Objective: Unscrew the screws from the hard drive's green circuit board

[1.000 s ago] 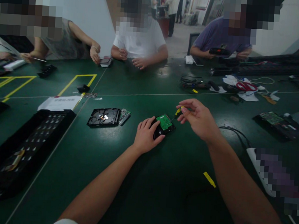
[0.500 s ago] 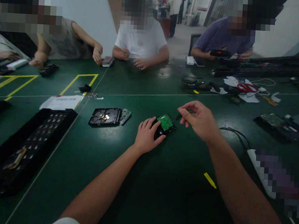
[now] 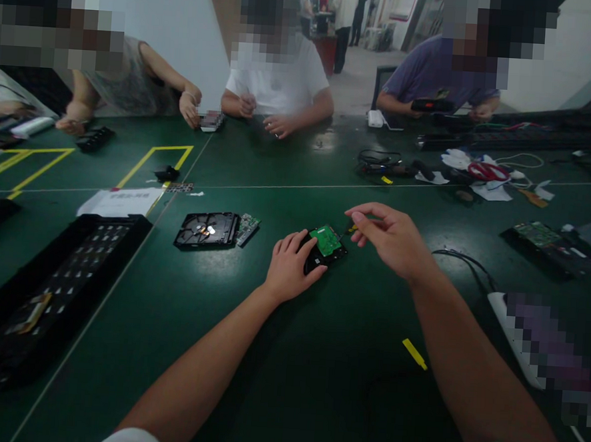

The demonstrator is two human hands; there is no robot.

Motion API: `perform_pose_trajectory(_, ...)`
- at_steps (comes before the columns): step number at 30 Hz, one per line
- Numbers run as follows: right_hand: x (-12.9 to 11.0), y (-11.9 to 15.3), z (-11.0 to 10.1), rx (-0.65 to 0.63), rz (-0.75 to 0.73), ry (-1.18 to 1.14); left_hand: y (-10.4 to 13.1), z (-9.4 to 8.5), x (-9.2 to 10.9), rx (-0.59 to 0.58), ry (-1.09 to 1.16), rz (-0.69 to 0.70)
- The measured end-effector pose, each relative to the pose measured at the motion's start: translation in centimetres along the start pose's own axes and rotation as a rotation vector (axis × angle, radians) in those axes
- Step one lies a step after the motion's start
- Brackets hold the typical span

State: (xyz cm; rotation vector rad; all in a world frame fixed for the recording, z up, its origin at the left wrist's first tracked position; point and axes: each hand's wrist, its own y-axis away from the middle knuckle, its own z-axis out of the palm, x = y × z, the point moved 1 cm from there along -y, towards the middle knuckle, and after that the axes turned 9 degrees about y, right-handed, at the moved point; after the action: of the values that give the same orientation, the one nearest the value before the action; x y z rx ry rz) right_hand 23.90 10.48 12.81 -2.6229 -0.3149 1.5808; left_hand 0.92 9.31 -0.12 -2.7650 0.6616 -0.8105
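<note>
On the green table in front of me lies a black hard drive (image 3: 314, 259) with its green circuit board (image 3: 328, 242) facing up. My left hand (image 3: 293, 266) grips its left side, thumb at the near edge and fingers over the far corner. At the drive's right end, my right hand (image 3: 382, 236) pinches a small screwdriver (image 3: 354, 229) with yellow on its handle. Its dark, thin shaft points at the board's right edge; whether the tip touches is too small to tell. Left of my hands are another black hard drive (image 3: 205, 231) and a loose circuit board (image 3: 247, 229).
A long black tray (image 3: 125, 227) stands at the left beside a white paper sheet (image 3: 119, 202). A yellow strip (image 3: 414, 354) and a white power strip (image 3: 511, 334) lie at the right. Cables and a red coil (image 3: 489, 171) are farther back. Several people sit opposite.
My right index finger has lifted and stretched out, showing more of the screwdriver's yellow handle. My left hand and the hard drive stay in place.
</note>
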Motion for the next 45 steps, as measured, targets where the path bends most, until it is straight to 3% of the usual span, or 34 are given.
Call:
perform_pose_trajectory(8, -0.2, 0.0, -0.1, 0.015, 0.066, -0.018, 0.0, -0.1, 0.0, -0.007, -0.001, 0.000)
perform_pose_trajectory(17, 0.6, -0.2, -0.5, 0.045, 0.004, 0.120, 0.0, -0.1, -0.1, -0.008, -0.002, 0.004)
perform_pose_trajectory(28, 0.9, -0.2, -0.4, 0.048, 0.019, 0.106, 0.0, 0.0, -0.1, -0.008, 0.001, 0.005)
perform_pose_trajectory(34, 1.0, -0.3, -0.2, 0.072, 0.048, -0.033, 0.0, 0.0, -0.1, -0.002, 0.004, 0.015)
perform_pose_trajectory(45, 1.3, -0.5, -0.5, 0.093, 0.000, 0.091, 0.0, -0.1, 0.0, -0.008, 0.004, 0.012)
